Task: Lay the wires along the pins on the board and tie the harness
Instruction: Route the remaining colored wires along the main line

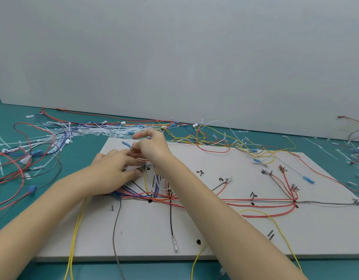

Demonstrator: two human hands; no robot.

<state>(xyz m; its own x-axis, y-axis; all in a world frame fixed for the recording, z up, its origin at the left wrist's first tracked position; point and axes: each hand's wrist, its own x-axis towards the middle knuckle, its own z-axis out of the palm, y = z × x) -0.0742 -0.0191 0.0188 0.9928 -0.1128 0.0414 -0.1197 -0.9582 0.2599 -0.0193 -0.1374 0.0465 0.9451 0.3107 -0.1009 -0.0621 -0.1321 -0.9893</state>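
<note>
Both our forearms come in bare from the bottom corners and angle up toward the middle, so the two hands end up close together, almost touching. Our left hand [114, 166] lies low and flat-ish, palm down, fingers stretched forward and a bit spread, fingertips pressing down. Our right hand [152, 148] sits just above and behind it, wrist bent, with the thumb and first fingers curled into a pinch on something thin. Its index finger arches up over the top. Can't make out the right palm from here, only the back.
</note>
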